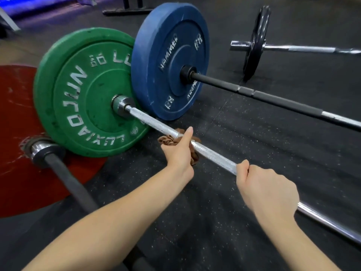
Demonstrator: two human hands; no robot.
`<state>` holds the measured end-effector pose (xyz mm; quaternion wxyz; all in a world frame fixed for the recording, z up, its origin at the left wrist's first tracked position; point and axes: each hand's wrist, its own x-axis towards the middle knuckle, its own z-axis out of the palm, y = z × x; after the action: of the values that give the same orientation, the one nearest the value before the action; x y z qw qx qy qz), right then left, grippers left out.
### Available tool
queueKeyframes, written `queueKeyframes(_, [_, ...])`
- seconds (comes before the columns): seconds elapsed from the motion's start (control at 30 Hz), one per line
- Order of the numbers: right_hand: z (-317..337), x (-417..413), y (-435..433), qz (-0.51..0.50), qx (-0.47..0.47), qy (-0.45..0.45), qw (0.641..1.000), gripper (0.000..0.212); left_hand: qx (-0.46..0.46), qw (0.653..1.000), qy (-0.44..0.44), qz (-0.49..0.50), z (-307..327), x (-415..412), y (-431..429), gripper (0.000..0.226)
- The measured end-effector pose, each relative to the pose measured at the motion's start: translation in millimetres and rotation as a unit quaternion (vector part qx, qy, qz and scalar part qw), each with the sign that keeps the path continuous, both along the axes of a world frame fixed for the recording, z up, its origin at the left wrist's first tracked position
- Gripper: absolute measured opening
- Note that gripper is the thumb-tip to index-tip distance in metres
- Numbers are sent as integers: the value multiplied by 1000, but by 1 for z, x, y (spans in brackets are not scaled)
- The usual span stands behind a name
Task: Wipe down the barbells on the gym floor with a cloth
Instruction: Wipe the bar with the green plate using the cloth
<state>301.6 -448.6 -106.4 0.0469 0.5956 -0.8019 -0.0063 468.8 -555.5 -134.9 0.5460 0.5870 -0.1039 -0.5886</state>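
Note:
A silver barbell point(213, 153) with a green plate point(78, 90) lies across the black gym floor. My left hand point(178, 153) is shut on a brown cloth point(170, 139) wrapped around the silver bar, thumb lying along the shaft, a short way from the green plate. My right hand point(267, 190) grips the same bar bare, further toward the right. A black barbell point(273, 98) with a blue plate point(172, 61) lies just behind. Another black bar point(72, 182) with a red plate point(15, 133) lies nearest to me on the left.
A fourth barbell point(304, 48) with a thin black plate point(256, 42) lies at the far right. A dark rack base point(127, 11) stands at the top. Speckled rubber flooring point(244, 133) lies between the bars.

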Motion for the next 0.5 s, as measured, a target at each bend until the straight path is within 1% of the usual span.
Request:
queueKeyframes(0.07, [1,-1,-1,-9,14,-9,1000,46,5,1000,-6,-16,1,7,-4,103])
queueKeyframes(0.1, [1,0,0,-12,17,-10,1000,46,6,1000,-15,-17,1,8,-5,103])
queueKeyframes(0.17, [1,1,0,-11,22,-6,1000,47,6,999,-37,-15,-1,7,-4,95])
queueKeyframes(0.23, [3,2,1,-15,19,-14,1000,53,-4,999,-43,-17,-2,6,-3,89])
queueKeyframes(0.37, [4,1,-1,-8,11,-37,999,58,-16,998,-60,-12,-5,6,-6,92])
queueKeyframes(0.4, [4,0,-1,-1,9,-46,999,59,-18,998,-67,-8,-7,6,-6,90])
queueKeyframes(0.5, [7,-1,1,22,-1,-49,999,58,-34,997,-70,7,-7,4,-5,73])
